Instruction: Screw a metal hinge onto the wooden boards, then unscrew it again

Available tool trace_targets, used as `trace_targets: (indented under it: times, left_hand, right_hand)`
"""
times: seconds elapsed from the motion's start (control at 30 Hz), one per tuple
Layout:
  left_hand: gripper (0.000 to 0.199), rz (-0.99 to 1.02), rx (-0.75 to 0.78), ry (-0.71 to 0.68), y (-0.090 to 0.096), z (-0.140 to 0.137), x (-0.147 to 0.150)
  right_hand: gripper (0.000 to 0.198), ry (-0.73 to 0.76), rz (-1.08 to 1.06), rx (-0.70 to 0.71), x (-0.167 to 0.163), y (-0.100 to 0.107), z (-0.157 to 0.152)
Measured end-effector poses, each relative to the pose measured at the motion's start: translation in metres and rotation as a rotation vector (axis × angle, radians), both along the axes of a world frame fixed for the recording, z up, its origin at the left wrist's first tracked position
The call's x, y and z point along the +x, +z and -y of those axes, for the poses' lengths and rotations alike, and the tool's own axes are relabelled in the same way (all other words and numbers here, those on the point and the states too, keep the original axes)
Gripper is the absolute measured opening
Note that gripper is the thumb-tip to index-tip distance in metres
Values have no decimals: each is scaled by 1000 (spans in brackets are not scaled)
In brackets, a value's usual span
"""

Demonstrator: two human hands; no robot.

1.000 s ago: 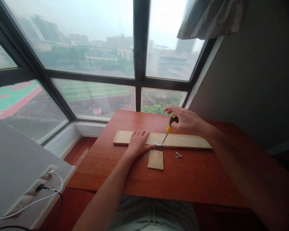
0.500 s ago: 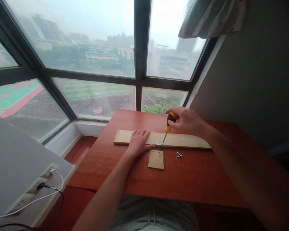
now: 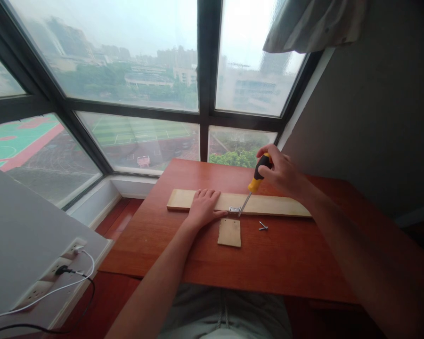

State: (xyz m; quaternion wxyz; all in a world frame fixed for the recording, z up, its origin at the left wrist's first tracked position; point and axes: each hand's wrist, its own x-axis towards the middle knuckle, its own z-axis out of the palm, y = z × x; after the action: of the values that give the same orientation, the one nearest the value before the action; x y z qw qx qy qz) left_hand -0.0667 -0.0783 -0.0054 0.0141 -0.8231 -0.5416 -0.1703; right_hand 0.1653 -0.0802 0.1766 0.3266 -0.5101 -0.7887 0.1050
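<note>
My right hand (image 3: 281, 170) grips the black-and-yellow handle of a screwdriver (image 3: 256, 182), tilted with its tip down beside a small metal hinge (image 3: 234, 209). That hinge sits at the near edge of a long pale wooden board (image 3: 268, 205). Fingers stretched out, my left hand (image 3: 205, 207) lies flat across the board, its thumb reaching to the hinge. Just in front lies a small square wooden piece (image 3: 229, 233) with two holes near its far edge. Some loose screws (image 3: 263, 226) rest to the right of it.
All of this is on a reddish-brown wooden table (image 3: 286, 263). Large windows (image 3: 137, 56) stand behind it, with a curtain (image 3: 314, 28) at upper right. Power sockets (image 3: 54, 272) with a white and a black cable are on the low wall at left.
My right hand has moved up and to the right with the screwdriver, which now leans more. Its tip has come off the hinge toward the board's near edge. My left hand stays put.
</note>
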Motion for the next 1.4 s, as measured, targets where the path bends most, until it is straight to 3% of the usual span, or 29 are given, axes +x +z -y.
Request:
trace_targets:
  times: [0.13,0.2,0.33,0.43,0.53,0.67,0.73,0.77,1.03,1.4]
  left_hand:
    - [70,1,5,6,-1,-1,0]
    - [71,2,-5,4,-1,-1,0]
    - [72,11,-9,-2,0,-1,0]
    - [73,13,-19,4,1,-1,1]
    - [73,12,-21,5,0,-1,1]
    - [73,15,-15,3,0,-1,0]
    - [74,15,-6,-2,0,-1,0]
    - [73,16,-4,-5,0,-1,0]
    - [72,14,-21,2,2,0,1]
    - [74,21,8,-5,-5,-3,0]
  right_hand:
    - [39,204,-431,-271,10,-12,5]
    - [43,268,-545,-416,14,-20,7]
    - [38,373,-555,-724,14,-43,8]
    - [37,339,-514,-859,7,-63,7]
    - [31,225,-373,-812,-1,-80,4]
    - [41,-50,325,-419,-12,-97,0]
    - [44,-113,644,-334,-17,-104,-1]
    - [45,-108,705,-338,-20,-107,-1]
    - [39,-22,833,-387,-33,-111,-3]
    - [24,32,827,-280,-27,-91,-4]
